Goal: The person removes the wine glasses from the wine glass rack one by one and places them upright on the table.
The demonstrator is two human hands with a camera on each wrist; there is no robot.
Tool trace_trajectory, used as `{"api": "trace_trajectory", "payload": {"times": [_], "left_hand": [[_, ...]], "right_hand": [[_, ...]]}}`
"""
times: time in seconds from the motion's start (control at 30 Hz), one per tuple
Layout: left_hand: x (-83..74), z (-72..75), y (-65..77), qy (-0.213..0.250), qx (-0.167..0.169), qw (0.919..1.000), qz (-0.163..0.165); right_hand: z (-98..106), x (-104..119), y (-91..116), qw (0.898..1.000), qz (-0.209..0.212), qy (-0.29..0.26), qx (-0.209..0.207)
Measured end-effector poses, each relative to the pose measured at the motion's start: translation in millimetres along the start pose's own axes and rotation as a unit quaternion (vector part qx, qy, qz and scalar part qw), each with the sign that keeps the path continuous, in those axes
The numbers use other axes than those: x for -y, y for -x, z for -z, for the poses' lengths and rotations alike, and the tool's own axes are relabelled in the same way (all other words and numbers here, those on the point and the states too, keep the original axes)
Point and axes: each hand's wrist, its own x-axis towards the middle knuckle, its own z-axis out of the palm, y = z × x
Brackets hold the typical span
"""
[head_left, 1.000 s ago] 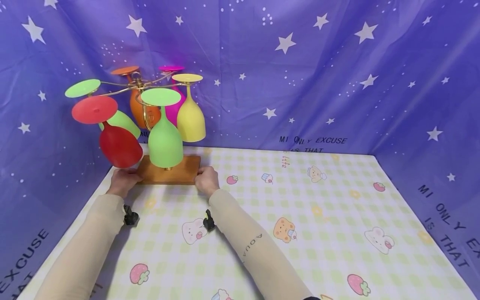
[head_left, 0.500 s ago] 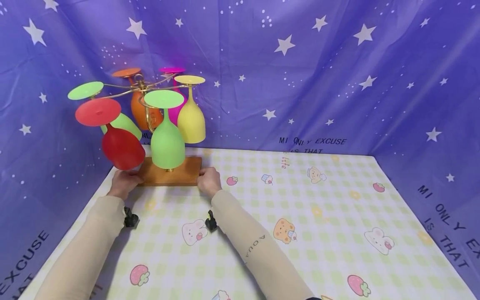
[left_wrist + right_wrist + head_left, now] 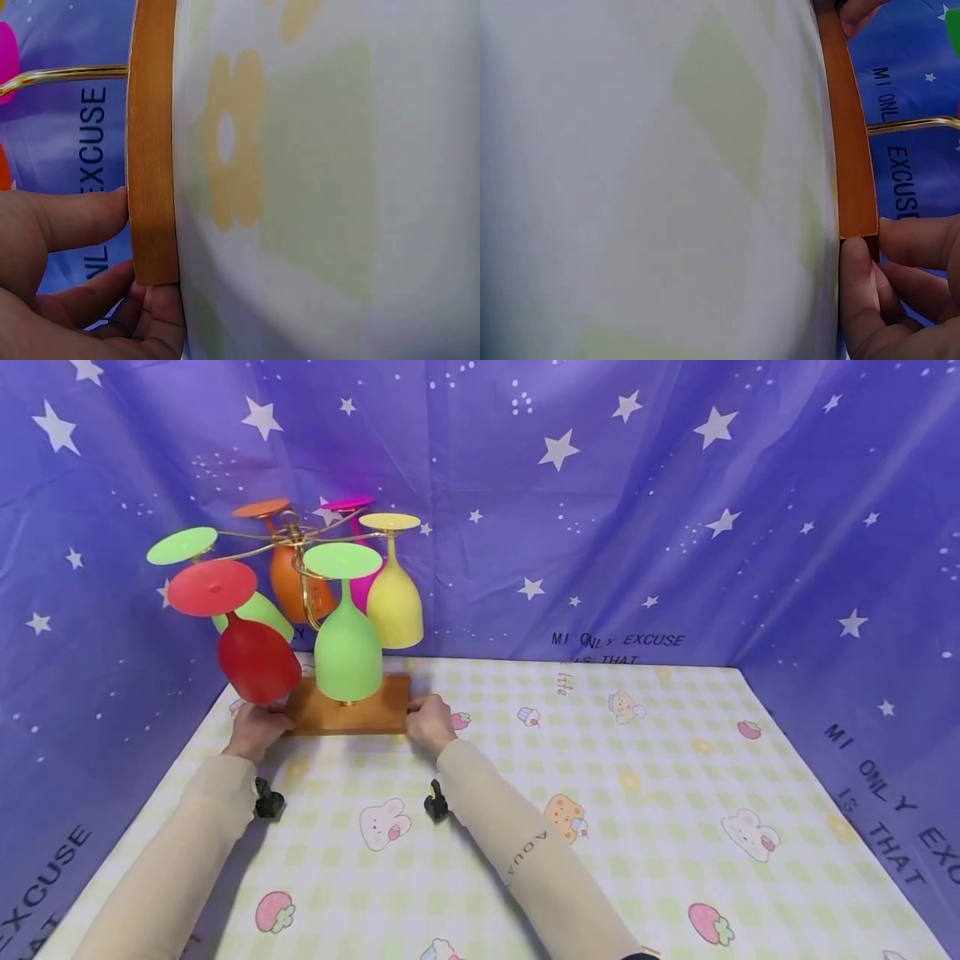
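Observation:
A wine glass rack with a wooden base and gold metal arms stands at the table's back left. Stemmed glasses hang upside down from it: a red glass, a light green glass, a yellow glass, an orange glass, a pink glass and another green glass. My left hand grips the base's left end, thumb on top in the left wrist view. At its right end, my right hand pinches the base between thumb and fingers. The red glass hangs tilted above my left hand.
A checked, cartoon-printed cloth covers the table and extends to the right of the rack. Purple star-printed curtains enclose the back and both sides, with the back curtain close behind the glasses.
Both hands have shifted the rack a little to the right across the cloth, with the hanging glasses along. Their grip on the base stays the same. The head view has turned slightly right.

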Motion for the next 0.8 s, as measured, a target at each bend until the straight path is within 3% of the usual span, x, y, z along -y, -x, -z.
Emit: {"api": "trace_trajectory", "payload": {"times": [0.3,0.53,0.8], "left_hand": [[-3.6,-7.0,1.9,0.027,0.006,0.9992,-0.031],[-6.2,-15.8,4.2,0.021,0.007,0.9985,-0.050],[-13.5,-27.2,3.6,0.000,0.025,0.9990,-0.038]], "right_hand": [[13.4,-7.2,1.6,1.000,-0.008,0.017,-0.006],[24.2,-16.9,0.5,1.000,-0.001,-0.005,0.004],[36.3,-26.2,0.5,1.000,-0.005,-0.016,0.010]]}}
